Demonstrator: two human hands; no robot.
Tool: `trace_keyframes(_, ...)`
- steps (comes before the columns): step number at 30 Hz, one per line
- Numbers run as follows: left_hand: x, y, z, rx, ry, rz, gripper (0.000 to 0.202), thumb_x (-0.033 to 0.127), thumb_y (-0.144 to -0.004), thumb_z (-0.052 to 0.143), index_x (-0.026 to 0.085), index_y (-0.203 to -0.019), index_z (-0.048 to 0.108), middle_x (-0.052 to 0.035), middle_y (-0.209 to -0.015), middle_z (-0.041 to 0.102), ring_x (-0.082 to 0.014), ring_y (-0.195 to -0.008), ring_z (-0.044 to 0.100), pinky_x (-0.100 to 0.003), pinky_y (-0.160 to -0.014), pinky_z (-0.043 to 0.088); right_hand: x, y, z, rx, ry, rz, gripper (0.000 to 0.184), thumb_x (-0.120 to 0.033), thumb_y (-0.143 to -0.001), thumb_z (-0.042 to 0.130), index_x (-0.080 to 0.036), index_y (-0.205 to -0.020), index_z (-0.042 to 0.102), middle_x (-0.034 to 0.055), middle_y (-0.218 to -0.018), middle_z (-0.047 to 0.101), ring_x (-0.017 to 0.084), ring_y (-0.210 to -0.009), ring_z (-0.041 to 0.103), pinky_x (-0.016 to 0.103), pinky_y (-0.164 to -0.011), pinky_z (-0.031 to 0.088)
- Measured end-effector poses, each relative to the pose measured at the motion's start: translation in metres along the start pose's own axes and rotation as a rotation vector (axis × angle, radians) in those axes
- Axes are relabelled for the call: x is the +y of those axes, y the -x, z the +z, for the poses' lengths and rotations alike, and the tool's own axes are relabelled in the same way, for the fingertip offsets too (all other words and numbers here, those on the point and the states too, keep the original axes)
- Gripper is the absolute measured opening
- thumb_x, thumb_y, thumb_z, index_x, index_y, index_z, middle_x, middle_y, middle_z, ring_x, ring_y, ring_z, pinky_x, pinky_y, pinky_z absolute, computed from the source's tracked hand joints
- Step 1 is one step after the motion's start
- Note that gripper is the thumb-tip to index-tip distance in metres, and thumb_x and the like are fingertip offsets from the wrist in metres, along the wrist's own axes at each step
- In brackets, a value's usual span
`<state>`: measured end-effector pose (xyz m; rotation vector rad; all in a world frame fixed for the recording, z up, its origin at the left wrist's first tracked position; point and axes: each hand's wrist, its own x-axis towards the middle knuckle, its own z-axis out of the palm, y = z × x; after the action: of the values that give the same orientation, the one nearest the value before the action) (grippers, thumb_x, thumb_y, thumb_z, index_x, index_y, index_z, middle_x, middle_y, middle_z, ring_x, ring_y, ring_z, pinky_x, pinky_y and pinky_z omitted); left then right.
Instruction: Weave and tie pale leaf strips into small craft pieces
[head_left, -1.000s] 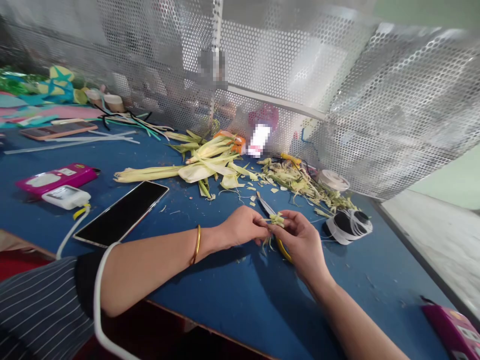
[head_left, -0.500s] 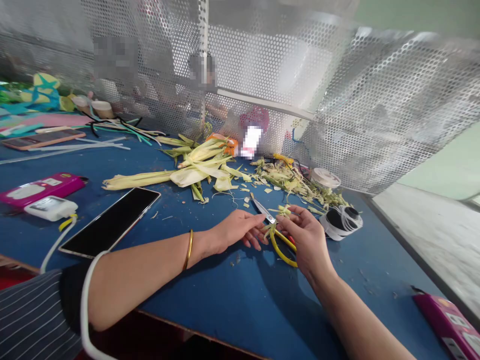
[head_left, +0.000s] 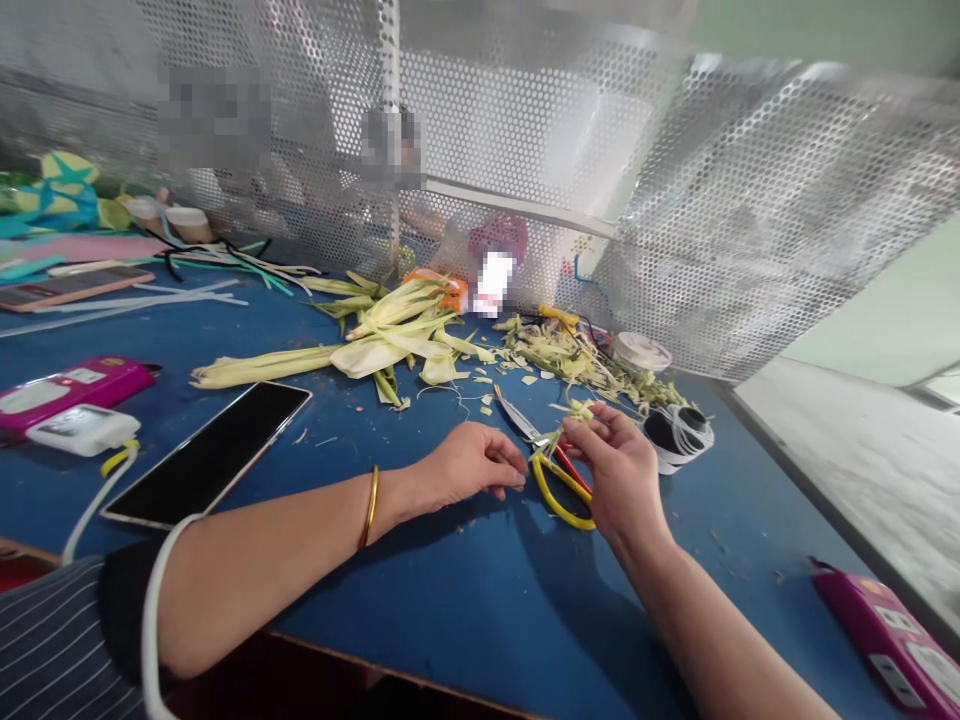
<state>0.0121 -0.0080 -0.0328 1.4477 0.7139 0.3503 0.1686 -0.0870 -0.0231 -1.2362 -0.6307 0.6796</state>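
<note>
My right hand pinches a small bundle of green leaf strips between thumb and fingertips, a little above the blue table. Yellow-handled scissors lie on the table just under and left of that hand. My left hand rests on the table beside the scissors' handles, fingers curled loosely and holding nothing that I can see. A gold bangle sits on my left wrist.
Long pale green leaves and a heap of leaf trimmings lie beyond my hands. A black spool with white band and a white tape roll are at the right. A dark phone, a pink box and a perforated metal screen surround them.
My hands have drawn apart. The right hand carried the leaf bundle away to the right and up, the left let go and settled on the table, uncovering the scissors.
</note>
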Motion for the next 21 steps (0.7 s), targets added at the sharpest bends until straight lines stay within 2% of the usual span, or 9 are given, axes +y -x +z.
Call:
trace_keyframes(6, -0.001, -0.002, -0.004, 0.082, 0.014, -0.026, 0.012, 0.018, -0.07, 0.07, 0.013, -0.081, 0.068, -0.0004, -0.068, 0.069, -0.0092, -0.052, 0.06, -0.022, -0.054, 0.043, -0.005, -0.005, -0.004, 0.034, -0.012, -0.005, 0.055, -0.036, -0.055, 0.089, -0.02, -0.097, 0.057, -0.0066, -0.065, 0.063, 0.014, -0.059, 0.063, 0.024, -0.053, 0.049)
trace_keyframes(11, 0.001, 0.0, -0.004, 0.087, 0.001, -0.008, 0.012, 0.021, -0.072, 0.067, 0.013, -0.081, 0.067, -0.001, -0.069, 0.069, -0.0096, -0.054, 0.06, -0.022, -0.054, 0.043, -0.005, -0.007, -0.006, 0.049, -0.006, -0.042, 0.053, -0.037, -0.056, 0.088, -0.02, -0.096, 0.057, -0.0066, -0.065, 0.062, 0.014, -0.059, 0.063, 0.025, -0.053, 0.049)
trace_keyframes(17, -0.002, 0.002, -0.005, 0.041, -0.103, 0.023, 0.016, 0.027, -0.072, 0.065, 0.014, -0.081, 0.065, -0.001, -0.069, 0.068, -0.0101, -0.053, 0.059, -0.022, -0.054, 0.041, -0.016, -0.009, -0.008, 0.115, 0.109, -0.277, 0.045, -0.035, -0.062, 0.083, -0.021, -0.096, 0.058, -0.0056, -0.065, 0.061, 0.016, -0.063, 0.064, 0.031, -0.063, 0.053)
trace_keyframes(21, -0.006, -0.002, -0.006, 0.007, -0.138, 0.032, 0.017, 0.029, -0.071, 0.065, 0.014, -0.08, 0.064, -0.0019, -0.07, 0.069, -0.0111, -0.055, 0.061, -0.022, -0.055, 0.043, -0.041, -0.031, -0.033, 0.297, 0.166, -0.506, 0.045, -0.032, -0.063, 0.081, -0.019, -0.1, 0.059, -0.0009, -0.077, 0.066, 0.017, -0.071, 0.065, 0.033, -0.07, 0.052)
